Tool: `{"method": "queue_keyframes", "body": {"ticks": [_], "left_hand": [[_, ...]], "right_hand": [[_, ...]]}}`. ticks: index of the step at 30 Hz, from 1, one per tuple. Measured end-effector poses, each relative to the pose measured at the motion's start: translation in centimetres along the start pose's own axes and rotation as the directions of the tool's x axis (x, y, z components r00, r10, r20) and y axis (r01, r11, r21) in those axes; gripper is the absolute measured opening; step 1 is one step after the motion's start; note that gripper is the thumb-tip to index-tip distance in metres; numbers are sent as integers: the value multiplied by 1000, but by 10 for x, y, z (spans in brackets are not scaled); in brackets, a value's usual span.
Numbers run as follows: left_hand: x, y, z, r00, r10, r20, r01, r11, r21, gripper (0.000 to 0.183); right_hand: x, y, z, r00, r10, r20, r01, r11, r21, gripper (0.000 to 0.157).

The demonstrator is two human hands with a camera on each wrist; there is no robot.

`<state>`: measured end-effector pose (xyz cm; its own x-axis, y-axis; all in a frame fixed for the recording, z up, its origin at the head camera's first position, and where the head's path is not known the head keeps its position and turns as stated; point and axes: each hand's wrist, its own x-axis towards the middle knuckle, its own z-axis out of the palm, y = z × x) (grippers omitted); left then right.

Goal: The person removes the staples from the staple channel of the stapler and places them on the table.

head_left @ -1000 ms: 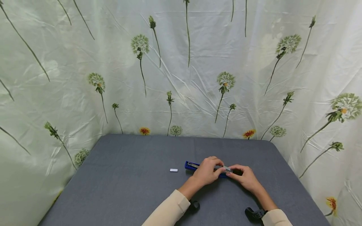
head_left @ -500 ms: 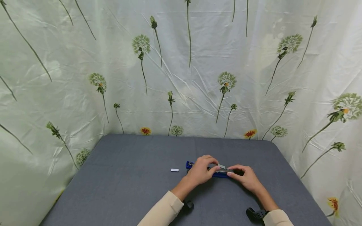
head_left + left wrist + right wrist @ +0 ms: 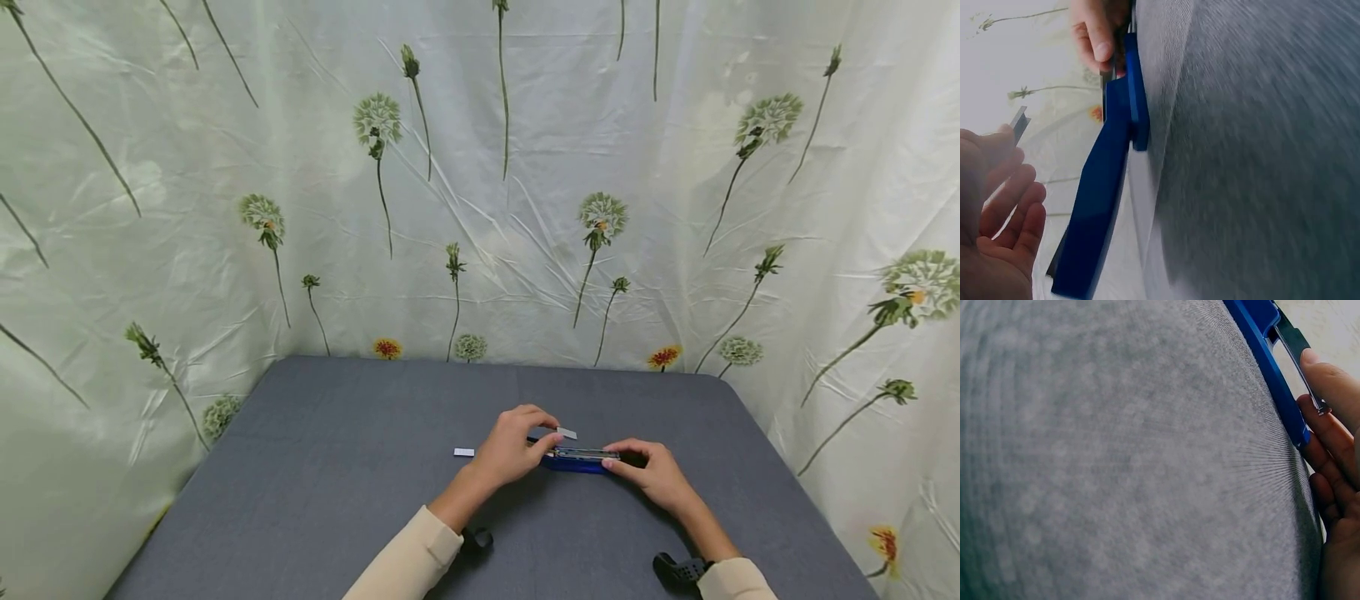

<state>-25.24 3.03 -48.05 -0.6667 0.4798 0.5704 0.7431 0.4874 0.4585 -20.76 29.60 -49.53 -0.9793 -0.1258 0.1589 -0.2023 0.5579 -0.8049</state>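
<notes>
A blue stapler (image 3: 577, 467) lies on the table with its top swung back, its metal magazine exposed. My left hand (image 3: 510, 446) pinches a short strip of staples (image 3: 567, 433) between thumb and fingertips, above and behind the stapler. In the left wrist view the strip of staples (image 3: 1020, 125) stands clear of the stapler's raised blue top (image 3: 1094, 206). My right hand (image 3: 651, 473) grips the stapler's right end. The right wrist view has its thumb on the metal magazine (image 3: 1294, 347) and its fingers beside the blue base (image 3: 1272, 381).
A small whitish block (image 3: 464, 452) lies on the grey table (image 3: 360, 500) left of the stapler. Behind the table hangs a flower-printed curtain (image 3: 480, 208). Each wrist wears a black device.
My left hand has drawn leftward and up from the stapler's magazine, carrying the strip of staples. My right hand stays at the stapler's right end.
</notes>
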Motion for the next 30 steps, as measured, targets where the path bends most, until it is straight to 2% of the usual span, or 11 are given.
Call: {"method": "queue_keyframes", "body": {"ticks": [5, 13, 23, 30], "left_hand": [[-8, -9, -9, 1000, -17, -9, 17, 1000, -18, 19], [-18, -20, -25, 999, -15, -40, 13, 999, -35, 18], [-24, -31, -50, 998, -39, -58, 39, 999, 2, 21], [-33, -43, -68, 994, -52, -94, 54, 998, 13, 17]], "right_hand": [[-3, -9, -2, 1000, 9, -4, -9, 999, -31, 21], [-3, -7, -1, 1000, 9, -2, -9, 1000, -23, 21], [-2, -8, 0, 1000, 8, -2, -8, 1000, -24, 21], [-3, -10, -2, 1000, -1, -2, 0, 999, -38, 21]]}}
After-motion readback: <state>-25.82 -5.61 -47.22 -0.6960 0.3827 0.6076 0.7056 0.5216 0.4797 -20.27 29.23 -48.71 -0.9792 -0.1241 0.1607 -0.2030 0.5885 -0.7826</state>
